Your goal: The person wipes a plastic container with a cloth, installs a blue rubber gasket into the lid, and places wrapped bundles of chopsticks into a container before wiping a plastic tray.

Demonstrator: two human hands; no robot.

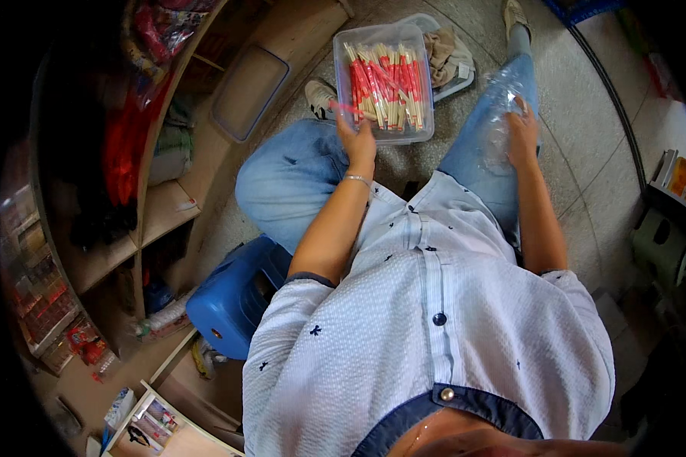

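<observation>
A clear plastic box [429, 123] is full of disposable wooden chopsticks [386, 85] in red-and-clear wrappers. At its near left corner my left hand [357, 143] holds a wrapped chopstick pair [349, 108] between thumb and fingers, slightly blurred. My right hand [523, 128] grips a clear plastic bag [497, 131], which lies crumpled along my right thigh. Whether anything is inside the bag I cannot tell. My left knee is bent beside the box, and my right leg stretches forward.
A second plastic tub [463, 80] with brown cloth [441, 54] sits behind the box. A blue-rimmed clear lid [250, 94] leans against the wooden shelf [168, 208] at left. A blue plastic stool [234, 303] stands by my left hip. A green object [660, 245] stands at far right.
</observation>
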